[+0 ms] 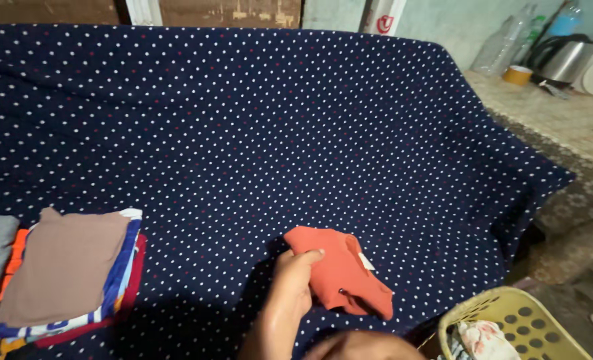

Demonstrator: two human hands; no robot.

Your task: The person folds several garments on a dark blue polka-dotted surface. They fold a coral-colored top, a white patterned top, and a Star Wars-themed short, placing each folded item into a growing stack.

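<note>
So there's a small orange garment lying crumpled on the dotted navy blanket, near its front edge. The left hand has its grip closed on the garment's left edge. The right hand is barely in view, so can't tell its grip. Folded clothes stack sits left, yellow laundry basket right.

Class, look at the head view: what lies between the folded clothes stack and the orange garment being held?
In the head view, only bare dotted navy cloth lies between the folded stack and the orange garment gripped by the left hand.
</note>
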